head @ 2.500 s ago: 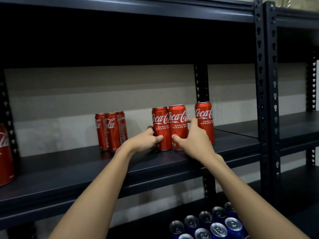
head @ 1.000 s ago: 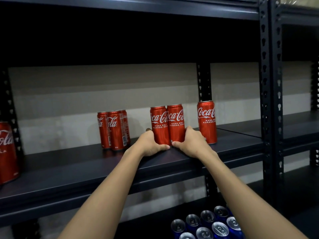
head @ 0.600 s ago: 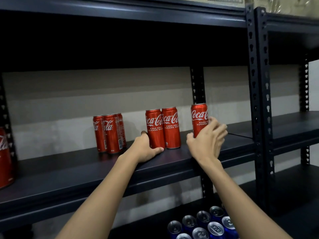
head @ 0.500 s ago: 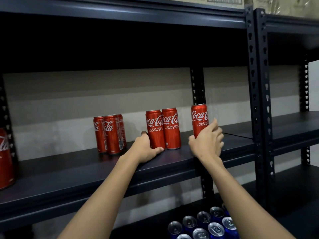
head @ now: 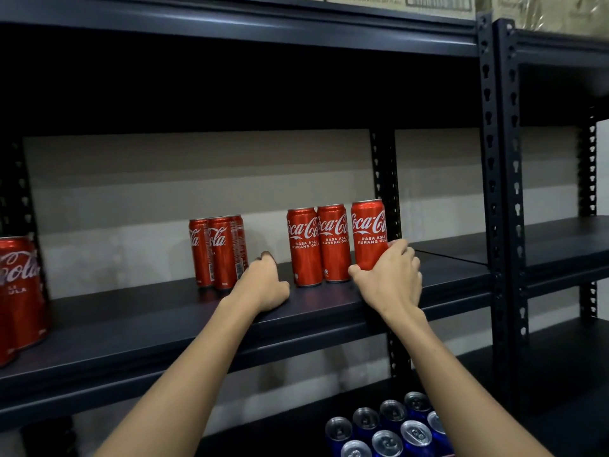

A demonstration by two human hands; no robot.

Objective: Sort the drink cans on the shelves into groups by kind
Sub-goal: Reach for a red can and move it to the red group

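— On the middle shelf [head: 329, 311], what have you got?

— My right hand [head: 392, 278] is wrapped round the lower part of the rightmost red can [head: 367, 232], thumb on its left side and fingers curled behind it. That can stands upright, just beside two matching red cans [head: 318, 245], all three in a tight row with labels facing me.

— And your other hand?

— My left hand [head: 263, 285] rests on the shelf board, fingers loosely curled and holding nothing, just left of the row. It sits between that row and a back cluster of red cans [head: 219, 252] nearer the wall.

— Anything else about?

— At the far left edge more red cans [head: 19, 291] stand close to me, partly cut off. Below, on the lower shelf, blue cans [head: 389, 430] with silver tops stand packed together. Cardboard boxes [head: 395, 1] sit on top of the rack.
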